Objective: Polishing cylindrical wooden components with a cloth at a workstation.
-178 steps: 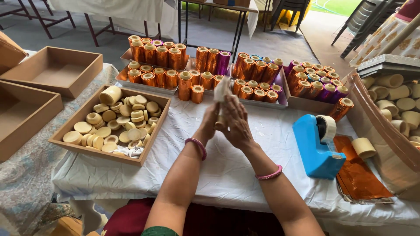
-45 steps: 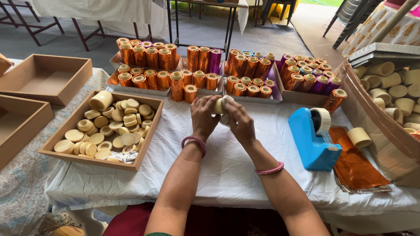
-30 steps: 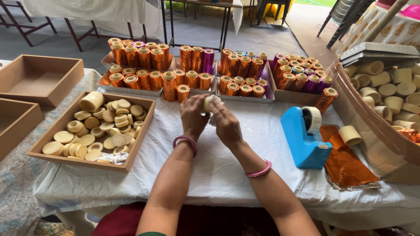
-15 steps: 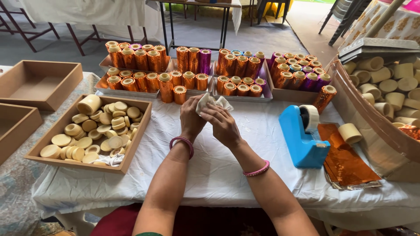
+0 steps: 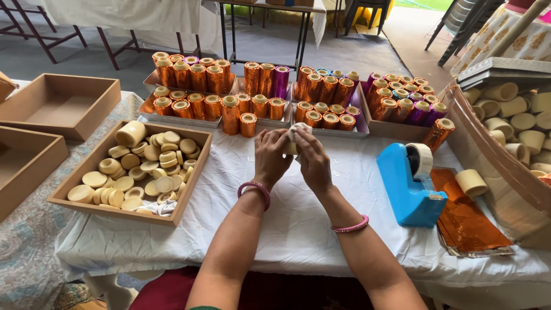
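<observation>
Both my hands meet over the white tablecloth (image 5: 298,229), a little in front of the trays of foil-wrapped cylinders. My left hand (image 5: 271,155) and my right hand (image 5: 313,161) are closed together around a small cream cylinder with a white wrapper (image 5: 294,135) folded over its top. Only the wrapper's upper edge and a bit of the cylinder show between my fingers. Pink bangles sit on both wrists.
A wooden box of cream lids and cylinders (image 5: 132,172) lies at left. Trays of orange and purple foil cylinders (image 5: 252,97) line the back. A blue tape dispenser (image 5: 410,183), orange foil sheets (image 5: 465,218) and a crate of cream cylinders (image 5: 516,120) stand at right. Two empty wooden boxes (image 5: 57,106) are far left.
My hands stayed joined on the cylinder the whole time, working the white wrapper around it. The view shifted slightly; nothing else on the table moved.
</observation>
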